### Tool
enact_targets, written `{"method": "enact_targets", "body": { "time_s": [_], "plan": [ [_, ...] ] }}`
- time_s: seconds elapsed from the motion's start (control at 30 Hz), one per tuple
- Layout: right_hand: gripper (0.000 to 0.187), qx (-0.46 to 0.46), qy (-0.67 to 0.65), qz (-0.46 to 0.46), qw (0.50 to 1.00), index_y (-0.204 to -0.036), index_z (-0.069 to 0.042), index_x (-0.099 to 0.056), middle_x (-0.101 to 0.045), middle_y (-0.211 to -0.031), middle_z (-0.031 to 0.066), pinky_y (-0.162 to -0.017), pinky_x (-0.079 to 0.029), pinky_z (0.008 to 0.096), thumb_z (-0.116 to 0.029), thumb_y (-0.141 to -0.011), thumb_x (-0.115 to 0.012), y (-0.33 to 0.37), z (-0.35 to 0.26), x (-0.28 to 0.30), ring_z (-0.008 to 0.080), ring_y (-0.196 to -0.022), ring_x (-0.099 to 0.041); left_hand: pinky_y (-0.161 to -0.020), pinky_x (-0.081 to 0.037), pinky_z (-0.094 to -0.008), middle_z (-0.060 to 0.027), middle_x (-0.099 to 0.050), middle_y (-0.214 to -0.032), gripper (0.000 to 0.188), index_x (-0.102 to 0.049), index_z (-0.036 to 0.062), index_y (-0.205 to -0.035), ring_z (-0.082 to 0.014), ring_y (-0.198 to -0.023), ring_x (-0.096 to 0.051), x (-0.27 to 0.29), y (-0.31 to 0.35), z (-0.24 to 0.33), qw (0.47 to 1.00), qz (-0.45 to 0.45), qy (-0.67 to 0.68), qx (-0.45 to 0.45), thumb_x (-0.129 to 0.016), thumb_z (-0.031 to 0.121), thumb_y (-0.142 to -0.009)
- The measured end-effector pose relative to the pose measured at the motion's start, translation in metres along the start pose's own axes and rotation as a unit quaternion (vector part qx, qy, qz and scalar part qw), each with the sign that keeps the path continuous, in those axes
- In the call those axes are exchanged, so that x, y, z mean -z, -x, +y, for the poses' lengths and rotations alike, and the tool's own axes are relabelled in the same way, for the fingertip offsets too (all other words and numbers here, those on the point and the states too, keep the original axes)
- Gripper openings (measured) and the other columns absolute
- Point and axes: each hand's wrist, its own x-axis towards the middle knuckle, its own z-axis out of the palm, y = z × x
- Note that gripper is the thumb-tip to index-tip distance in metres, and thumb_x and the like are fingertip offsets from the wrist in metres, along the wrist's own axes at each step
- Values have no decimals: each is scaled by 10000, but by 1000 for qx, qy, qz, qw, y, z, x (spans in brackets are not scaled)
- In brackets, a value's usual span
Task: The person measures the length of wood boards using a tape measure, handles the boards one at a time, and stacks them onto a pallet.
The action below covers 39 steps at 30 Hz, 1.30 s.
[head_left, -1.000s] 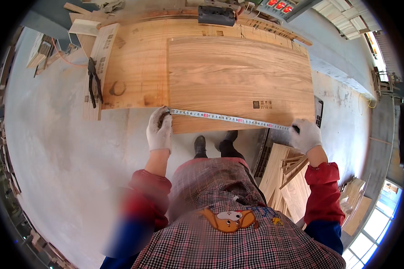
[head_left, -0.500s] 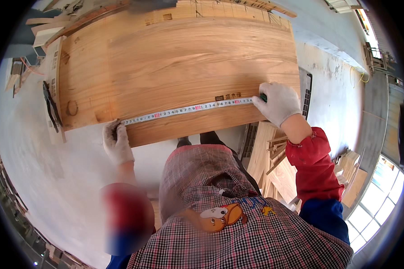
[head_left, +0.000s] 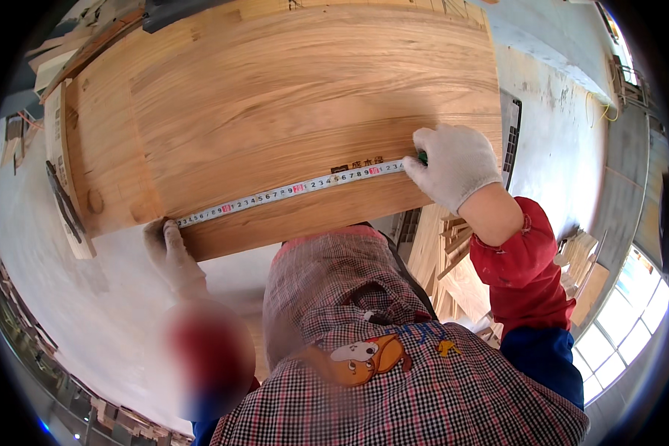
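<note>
A wide wooden board (head_left: 305,97) with flowing grain lies in front of me. Across its near part runs the white blade of a tape measure (head_left: 275,196), slanting slightly up to the right. My gloved left hand (head_left: 177,260) is closed at the board's near left corner, thumb against the blade's end. Near the right side, my gloved right hand (head_left: 457,167) is wrapped round the tape measure's case; only a bit of green shows between the fingers. Dark printed marks on the wood sit just above the blade.
Dark-handled pliers (head_left: 65,201) rest on a wooden strip (head_left: 58,149) at the board's left end. Wood offcuts (head_left: 453,275) are piled on the floor below right. Further right are more boards (head_left: 576,256) and a bright window (head_left: 628,327). My checked apron (head_left: 394,372) is close to the near edge.
The board appears larger and nearer in the view, its left end shifted left and down. Both hands keep their places on the tape measure, which stays stretched across the wood.
</note>
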Motion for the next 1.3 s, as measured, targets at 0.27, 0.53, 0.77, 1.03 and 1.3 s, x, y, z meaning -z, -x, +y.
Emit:
{"method": "enact_targets", "body": {
  "time_s": [0.27,0.53,0.77,1.03,1.3],
  "plan": [
    [300,9,4,-4,1000,-782,-37,-637,-629,-686,151,-654,-505,423,-331,-808,-581,-2,0,2,325,-688,-631,-798,-396,-240,-9,-535,-904,98,-552,37,-968,-98,-836,-477,-3,-1,-3,1000,14,-12,-15,-565,67,-876],
    [283,9,5,-18,1000,-790,-37,-656,-640,-686,151,-639,-517,406,-310,-808,-584,-4,0,4,317,-680,-641,-790,-388,-236,-7,-513,-901,103,-539,36,-960,-96,-832,-455,-5,-2,-3,1000,16,0,-7,-563,77,-869],
    [296,7,-3,-26,1000,-786,-23,-644,-633,-692,158,-658,-511,412,-307,-816,-567,-4,-1,4,322,-686,-636,-794,-380,-237,-4,-504,-907,125,-532,39,-977,-98,-835,-445,-5,-3,-4,1000,16,2,-14,-566,88,-867],
    [301,8,10,-28,1000,-817,-37,-663,-650,-708,147,-660,-518,400,-314,-833,-547,-3,-1,3,311,-704,-643,-810,-381,-243,-10,-507,-919,144,-521,37,-994,-101,-838,-445,-4,-4,-6,1000,18,6,-10,-566,85,-866],
    [299,-17,4,-35,999,-805,-33,-647,-644,-731,148,-670,-506,413,-322,-814,-570,-3,-3,3,314,-707,-634,-803,-379,-243,-6,-502,-895,116,-524,42,-969,-102,-833,-443,-7,-4,-5,1000,25,-8,-10,-563,95,-873]
  ]
}}
